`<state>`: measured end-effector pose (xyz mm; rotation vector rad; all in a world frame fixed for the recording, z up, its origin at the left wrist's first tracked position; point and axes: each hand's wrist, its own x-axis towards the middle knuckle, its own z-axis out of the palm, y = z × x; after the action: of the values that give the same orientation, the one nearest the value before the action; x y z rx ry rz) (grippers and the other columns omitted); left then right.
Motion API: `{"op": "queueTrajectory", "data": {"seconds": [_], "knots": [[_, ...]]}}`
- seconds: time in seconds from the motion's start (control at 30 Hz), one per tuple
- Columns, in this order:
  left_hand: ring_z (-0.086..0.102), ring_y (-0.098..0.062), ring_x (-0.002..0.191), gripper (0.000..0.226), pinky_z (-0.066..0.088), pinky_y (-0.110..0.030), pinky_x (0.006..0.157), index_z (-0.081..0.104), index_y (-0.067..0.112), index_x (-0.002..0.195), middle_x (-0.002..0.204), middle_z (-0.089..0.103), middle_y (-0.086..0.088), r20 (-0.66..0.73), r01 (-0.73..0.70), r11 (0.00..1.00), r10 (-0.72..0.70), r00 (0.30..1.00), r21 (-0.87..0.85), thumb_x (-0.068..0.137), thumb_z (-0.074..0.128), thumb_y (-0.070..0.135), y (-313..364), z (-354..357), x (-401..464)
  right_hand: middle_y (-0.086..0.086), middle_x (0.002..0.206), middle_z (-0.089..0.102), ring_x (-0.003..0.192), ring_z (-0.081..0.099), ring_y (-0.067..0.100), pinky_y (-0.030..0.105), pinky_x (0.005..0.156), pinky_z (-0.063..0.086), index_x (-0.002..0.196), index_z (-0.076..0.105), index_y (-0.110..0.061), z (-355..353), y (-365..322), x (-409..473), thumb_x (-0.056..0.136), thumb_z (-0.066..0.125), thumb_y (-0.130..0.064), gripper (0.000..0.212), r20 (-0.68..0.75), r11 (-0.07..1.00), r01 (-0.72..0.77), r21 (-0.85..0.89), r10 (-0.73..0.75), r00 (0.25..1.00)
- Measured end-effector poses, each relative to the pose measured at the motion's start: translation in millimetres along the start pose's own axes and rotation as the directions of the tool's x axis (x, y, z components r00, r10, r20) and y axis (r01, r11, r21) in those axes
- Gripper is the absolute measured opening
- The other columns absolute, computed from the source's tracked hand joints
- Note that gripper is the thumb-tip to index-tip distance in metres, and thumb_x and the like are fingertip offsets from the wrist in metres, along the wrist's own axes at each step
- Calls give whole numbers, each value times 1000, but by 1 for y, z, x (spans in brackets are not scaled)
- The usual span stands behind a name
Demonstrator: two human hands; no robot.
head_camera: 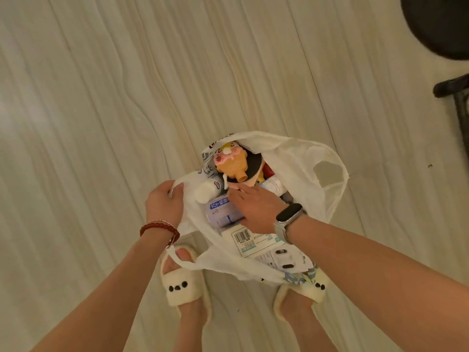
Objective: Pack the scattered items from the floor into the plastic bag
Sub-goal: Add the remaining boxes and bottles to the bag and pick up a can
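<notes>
One white plastic bag with two handle loops, one at each side; two hands in view, left hand and right hand. Inside the bag, countable: one white bottle, one orange toy figure, one black disc, one pale blue labelled pack, one white barcoded packet, one red item mostly hidden, with others underneath too covered to count. Worn: two cream slippers, one red bead bracelet, one wrist band; at the right edge, two dark furniture parts
</notes>
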<state>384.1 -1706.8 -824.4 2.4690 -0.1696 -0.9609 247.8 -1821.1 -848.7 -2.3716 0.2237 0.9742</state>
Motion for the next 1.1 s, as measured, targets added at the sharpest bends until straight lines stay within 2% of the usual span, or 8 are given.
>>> {"op": "queueTrajectory", "data": {"seconds": [0.2, 0.3, 0.37, 0.43, 0.5, 0.6, 0.83, 1.1], "knots": [[53, -27, 81, 25, 41, -32, 77, 66, 5, 100, 83, 61, -13, 36, -66, 997, 67, 997, -33, 93, 45, 18, 3, -1, -10, 7, 152, 26, 141, 22, 23, 41, 114, 16, 141, 28, -14, -25, 40, -24, 93, 41, -25, 51, -437, 950, -260, 170, 310, 845], [53, -26, 78, 25, 42, -32, 75, 67, 8, 99, 80, 61, -10, 42, -45, 994, 49, 998, -102, 93, 46, 20, -2, 2, -19, 9, 157, 5, 145, 1, 23, 49, 116, 1, 145, -4, -12, -35, 86, -19, 93, 37, -40, 72, -222, 815, -539, 214, 578, 785], [52, -22, 78, 23, 42, -28, 69, 67, 10, 101, 82, 61, -7, 54, -42, 991, 49, 997, -128, 93, 46, 18, -5, 4, -25, 16, 147, 33, 140, 23, 29, 51, 114, 10, 145, -1, -10, -37, 104, -15, 93, 37, -43, 72, -55, 750, -618, 237, 645, 762], [53, -19, 83, 23, 41, -24, 67, 66, 11, 105, 88, 62, -3, 40, -26, 989, 32, 999, -146, 92, 47, 15, -9, 7, -31, 14, 111, 60, 104, 56, 32, 42, 91, 40, 135, 30, -6, -40, 102, -16, 95, 35, -40, 53, -36, 761, -603, 241, 627, 778], [51, -20, 81, 23, 36, -20, 66, 66, 7, 101, 82, 61, -4, -26, -33, 995, 31, 999, -90, 92, 47, 15, -10, 7, -37, 9, 89, 58, 76, 54, 27, 32, 64, 39, 118, 47, -7, -39, 84, -23, 97, 34, -34, 37, -155, 814, -502, 293, 559, 815], [41, -24, 64, 29, 28, -20, 47, 62, -2, 79, 54, 44, -1, -125, -55, 998, 56, 991, 12, 93, 45, 17, 1, -2, -46, 13, 100, 63, 83, 58, 32, 30, 64, 38, 117, 49, -10, -40, 58, -50, 97, 36, -28, 30, -282, 847, -435, 305, 517, 808], [41, -26, 59, 31, 24, -19, 45, 52, 2, 64, 49, 41, -2, -113, -74, 993, 84, 990, 93, 92, 47, 15, 34, -36, -82, 19, 100, 67, 92, 60, 36, 35, 76, 46, 103, 62, -5, -86, 42, -126, 93, 44, -16, 23, -261, 698, -440, 565, 657, 708], [58, -35, 78, 23, 33, -27, 65, 67, -4, 89, 85, 66, -24, -148, -140, 984, 155, 977, 112, 91, 48, 10, 29, -76, -134, 9, 57, 51, 55, 43, 21, 30, 56, 34, 72, 58, 1, -108, -25, -188, 91, 44, -7, 25, -365, 661, -292, 692, 668, 649]]}}
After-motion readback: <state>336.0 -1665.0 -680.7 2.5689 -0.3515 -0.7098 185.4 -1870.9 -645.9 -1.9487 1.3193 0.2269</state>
